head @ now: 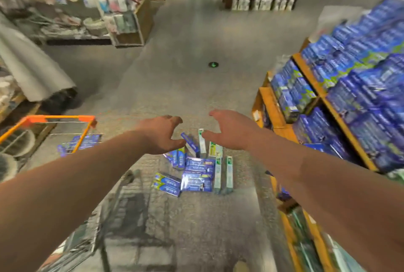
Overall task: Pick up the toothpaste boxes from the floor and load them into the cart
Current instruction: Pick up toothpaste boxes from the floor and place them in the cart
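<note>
- Left hand (161, 135) and right hand (229, 132) hover loose-fingered, gripping nothing, over the toothpaste boxes (196, 173).
- Box lettering too blurred to read.
- Grey shop floor (185, 53); orange-rimmed cart (59, 117) at left.

toothpaste boxes (197, 173): blue ones and thin white-green ones (229, 173), lying flat in a tight bunch low in the middle, some on top of others | one blue box (190, 144) tipped up at the far end | cart (59, 117): orange rim, wire sides, on the left, more blue boxes (87, 141) at its near corner
</note>
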